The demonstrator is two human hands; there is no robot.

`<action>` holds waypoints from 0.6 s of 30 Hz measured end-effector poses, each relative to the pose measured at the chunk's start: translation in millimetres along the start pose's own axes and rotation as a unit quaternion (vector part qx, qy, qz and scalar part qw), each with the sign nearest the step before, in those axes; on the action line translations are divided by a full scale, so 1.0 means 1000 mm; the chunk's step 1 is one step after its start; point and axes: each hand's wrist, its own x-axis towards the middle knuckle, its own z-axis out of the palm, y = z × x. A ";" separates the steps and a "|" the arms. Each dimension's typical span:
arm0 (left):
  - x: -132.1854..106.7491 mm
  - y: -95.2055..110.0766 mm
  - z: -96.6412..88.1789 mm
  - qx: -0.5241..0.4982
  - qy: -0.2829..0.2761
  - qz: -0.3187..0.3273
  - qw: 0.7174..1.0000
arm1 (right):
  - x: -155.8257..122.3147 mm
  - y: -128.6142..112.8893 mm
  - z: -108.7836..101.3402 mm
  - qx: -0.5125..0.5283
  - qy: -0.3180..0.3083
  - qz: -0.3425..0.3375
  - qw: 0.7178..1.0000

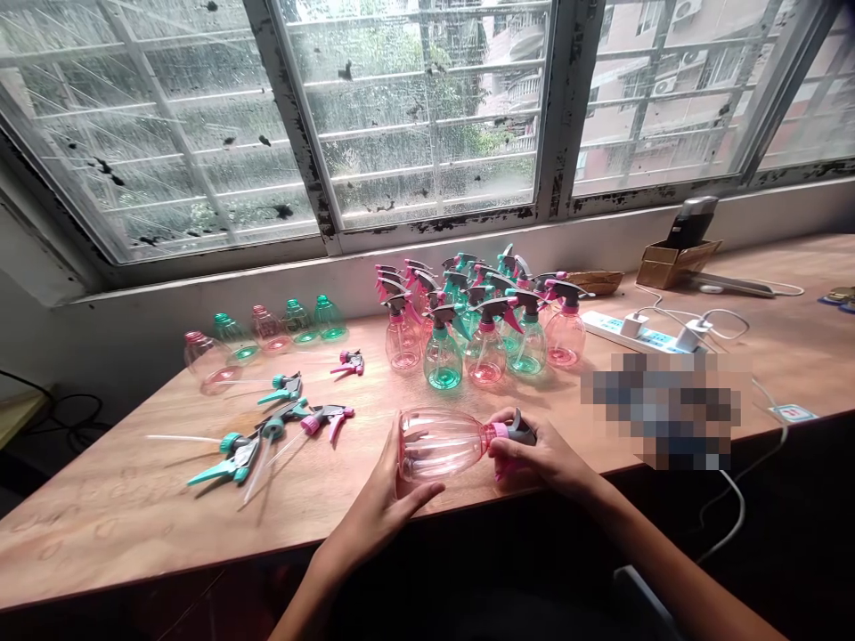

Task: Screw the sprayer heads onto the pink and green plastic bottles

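Up on the wearer's head, the lens peers forward and down — left hand and right hand near, low in view, wooden table spreading beneath, spray bottles farther off — and windows facing us beyond!

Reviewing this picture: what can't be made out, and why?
Head view throughout:
Mosaic patch: pixelation blurs what lies beneath.
Rear spray bottles: front ones mostly hide their bodies.
Grey spray head on the pink bottle: right hand covers part.
Power strip: markings too small.
Blue-and-gold item: cut off by right edge.
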 end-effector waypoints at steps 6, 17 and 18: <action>-0.001 0.001 0.001 0.002 0.007 0.041 0.999 | 0.000 0.000 -0.002 -0.004 -0.003 -0.002 1.000; -0.002 0.003 0.000 0.017 -0.005 0.025 1.000 | 0.001 0.001 -0.001 0.000 -0.002 -0.002 1.000; -0.001 0.002 0.000 0.019 0.000 0.036 0.999 | 0.001 0.001 -0.001 0.000 -0.003 -0.002 1.000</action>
